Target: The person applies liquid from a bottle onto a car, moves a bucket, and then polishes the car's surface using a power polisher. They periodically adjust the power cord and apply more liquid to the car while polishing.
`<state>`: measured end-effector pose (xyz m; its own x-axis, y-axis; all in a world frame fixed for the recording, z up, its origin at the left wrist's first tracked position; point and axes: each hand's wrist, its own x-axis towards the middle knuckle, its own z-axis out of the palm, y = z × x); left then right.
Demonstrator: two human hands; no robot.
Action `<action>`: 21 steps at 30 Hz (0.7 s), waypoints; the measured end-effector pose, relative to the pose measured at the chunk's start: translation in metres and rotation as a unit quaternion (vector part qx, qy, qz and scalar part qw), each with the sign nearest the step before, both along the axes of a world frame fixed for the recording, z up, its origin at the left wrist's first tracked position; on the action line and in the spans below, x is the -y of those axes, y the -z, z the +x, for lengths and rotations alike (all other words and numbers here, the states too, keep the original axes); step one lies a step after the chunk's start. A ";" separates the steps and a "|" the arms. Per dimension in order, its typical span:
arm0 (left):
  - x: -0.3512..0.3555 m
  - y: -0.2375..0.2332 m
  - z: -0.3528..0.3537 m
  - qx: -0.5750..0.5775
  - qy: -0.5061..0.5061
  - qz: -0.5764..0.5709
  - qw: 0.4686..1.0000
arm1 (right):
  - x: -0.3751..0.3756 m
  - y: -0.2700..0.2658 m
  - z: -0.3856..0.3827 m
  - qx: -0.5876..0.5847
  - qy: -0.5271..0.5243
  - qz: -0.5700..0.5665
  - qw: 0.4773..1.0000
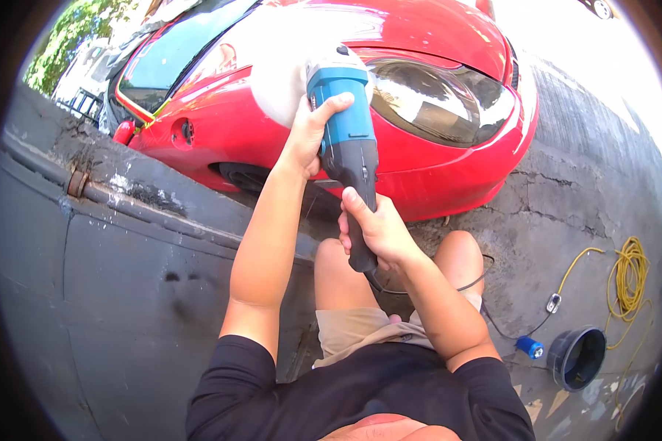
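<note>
A teal and black car polisher (pixel 354 125) is in both my hands, its white pad (pixel 276 92) against the red car's front fender (pixel 228 110), beside the headlight (pixel 430 99). Around the teal body near the head, my left hand (pixel 309 136) is closed, thumb on top. My right hand (pixel 379 228) wraps the black rear handle, which points back toward my lap. From the handle's end a dark cord (pixel 397 292) runs off to the right. The pad's contact with the paint is partly hidden by the tool.
Beside my right leg are a blue-capped can or bottle (pixel 529 347), a black bucket (pixel 579 359), a plug connection (pixel 553 303) and a coiled yellow extension cord (pixel 629 275). A low grey wall with a pipe (pixel 125 198) runs along my left. Cracked concrete (pixel 552 198) lies ahead.
</note>
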<state>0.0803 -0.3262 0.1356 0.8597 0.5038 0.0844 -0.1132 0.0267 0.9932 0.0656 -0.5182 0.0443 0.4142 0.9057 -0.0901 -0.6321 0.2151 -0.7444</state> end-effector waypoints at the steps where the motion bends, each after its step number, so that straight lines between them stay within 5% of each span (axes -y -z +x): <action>1: -0.001 -0.001 0.004 -0.001 0.016 -0.012 1.000 | -0.002 0.000 0.003 -0.006 0.005 0.009 1.000; 9: -0.006 -0.001 -0.024 0.008 0.006 -0.043 0.999 | 0.000 0.002 0.001 0.014 -0.070 0.030 0.997; 21: -0.022 -0.019 0.022 -0.030 0.030 -0.051 0.998 | -0.016 -0.026 0.022 -0.013 -0.024 0.012 1.000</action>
